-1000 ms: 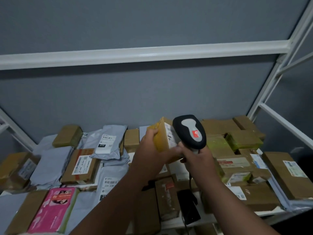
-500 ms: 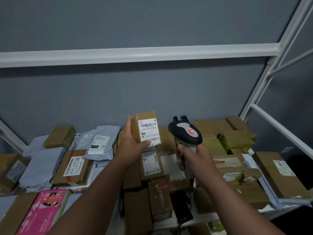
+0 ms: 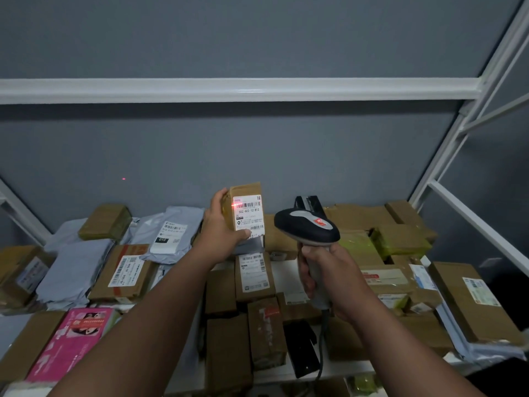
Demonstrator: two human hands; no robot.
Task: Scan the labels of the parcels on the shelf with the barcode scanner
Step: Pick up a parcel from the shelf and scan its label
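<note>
Moved: parcel [image 3: 246,216] is raised slightly; red beam now falls across its label [image 3: 248,213].
Hands: left hand [image 3: 221,227] grips parcel label-forward, frame centre; right hand [image 3: 323,270] is clenched round scanner [image 3: 307,227].

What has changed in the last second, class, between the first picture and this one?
The left hand turned the small brown parcel so its label faces the camera. The barcode scanner drew back to the right, and a red beam now strikes the label. Both hands keep their grips; the shelf's other parcels lie unmoved.

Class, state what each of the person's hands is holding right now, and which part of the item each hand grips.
The left hand holds a small cardboard parcel by its left side and lower edge; the right hand grips the barcode scanner by its handle.
</note>
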